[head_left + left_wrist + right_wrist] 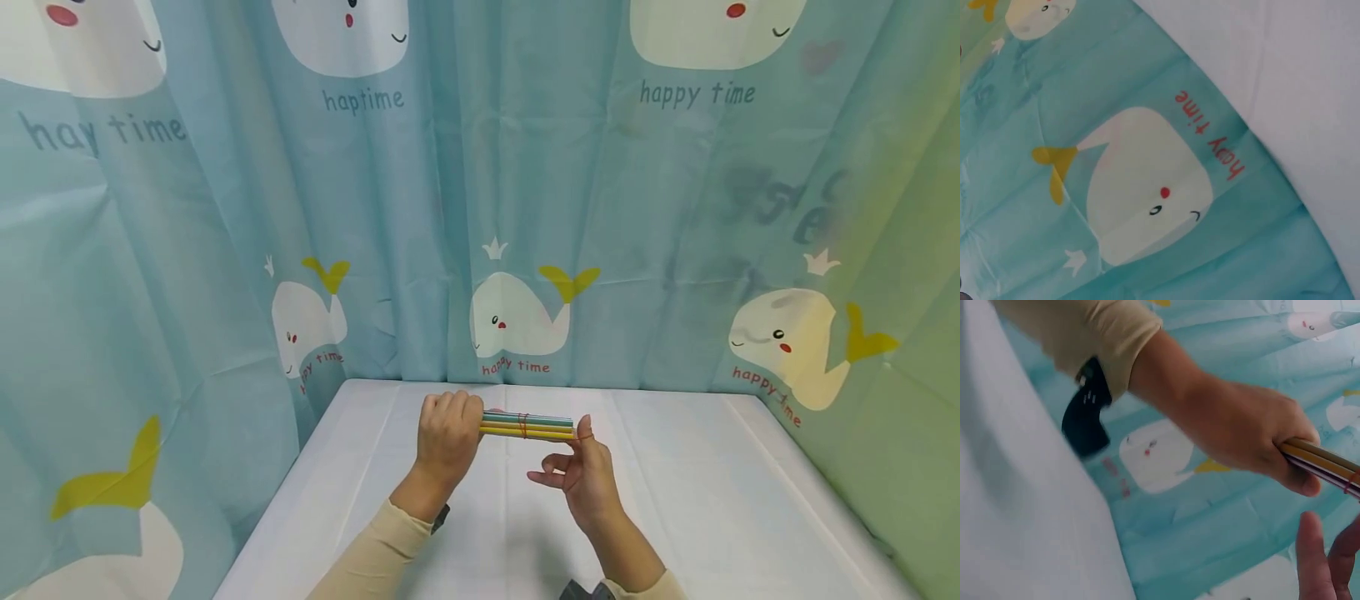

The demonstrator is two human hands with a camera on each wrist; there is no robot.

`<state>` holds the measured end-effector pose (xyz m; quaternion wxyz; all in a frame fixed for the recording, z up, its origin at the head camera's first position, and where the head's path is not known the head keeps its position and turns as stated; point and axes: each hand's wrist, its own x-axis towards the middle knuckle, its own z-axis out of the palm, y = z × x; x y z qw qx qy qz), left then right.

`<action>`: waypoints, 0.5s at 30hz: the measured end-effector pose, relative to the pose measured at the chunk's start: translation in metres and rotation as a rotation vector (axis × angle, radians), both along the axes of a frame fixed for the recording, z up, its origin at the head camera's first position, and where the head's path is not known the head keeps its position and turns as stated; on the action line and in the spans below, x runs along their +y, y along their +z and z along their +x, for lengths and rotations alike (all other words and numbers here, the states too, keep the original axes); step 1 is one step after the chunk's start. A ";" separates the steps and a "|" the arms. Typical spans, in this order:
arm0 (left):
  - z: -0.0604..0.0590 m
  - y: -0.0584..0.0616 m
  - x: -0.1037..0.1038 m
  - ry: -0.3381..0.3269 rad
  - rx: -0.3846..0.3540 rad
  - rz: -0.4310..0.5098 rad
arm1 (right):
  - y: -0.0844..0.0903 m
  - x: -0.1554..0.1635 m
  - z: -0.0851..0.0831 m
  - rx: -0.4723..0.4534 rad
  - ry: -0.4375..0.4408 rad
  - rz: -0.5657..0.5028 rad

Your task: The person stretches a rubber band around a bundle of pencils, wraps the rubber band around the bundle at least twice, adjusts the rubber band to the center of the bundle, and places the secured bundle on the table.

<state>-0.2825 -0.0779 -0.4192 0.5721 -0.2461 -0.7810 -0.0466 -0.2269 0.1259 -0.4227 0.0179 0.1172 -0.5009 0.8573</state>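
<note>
A bundle of coloured pencils [543, 423], with green and yellow barrels showing, is held level above the table. A thin red rubber band [523, 426] circles it near the middle. My left hand [448, 429] grips the bundle's left end in curled fingers, hiding that end. At the other end, my right hand [588, 479] has its thumb upright against the pencil ends and seems to pinch them with the index finger. Its remaining fingers are loosely bent below. In the right wrist view the left hand [1241, 428] holds the pencils [1322, 464], and two right-hand fingers [1313, 556] show below.
A white-covered table [450, 542] lies under both hands. Behind it and at the sides hangs a blue-green curtain [442, 208] with whale prints. A dark wrist device [1088, 412] sits at the left sleeve cuff. Only curtain and table appear in the left wrist view.
</note>
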 end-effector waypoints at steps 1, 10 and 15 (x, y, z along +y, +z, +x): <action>0.000 0.000 -0.001 -0.003 -0.005 -0.009 | 0.000 0.001 0.000 0.007 -0.006 0.016; 0.000 -0.002 -0.008 -0.019 -0.028 -0.130 | 0.004 0.010 -0.009 0.001 0.010 0.209; 0.002 -0.003 -0.009 -0.031 -0.037 -0.203 | 0.008 0.017 -0.018 -0.038 0.095 0.364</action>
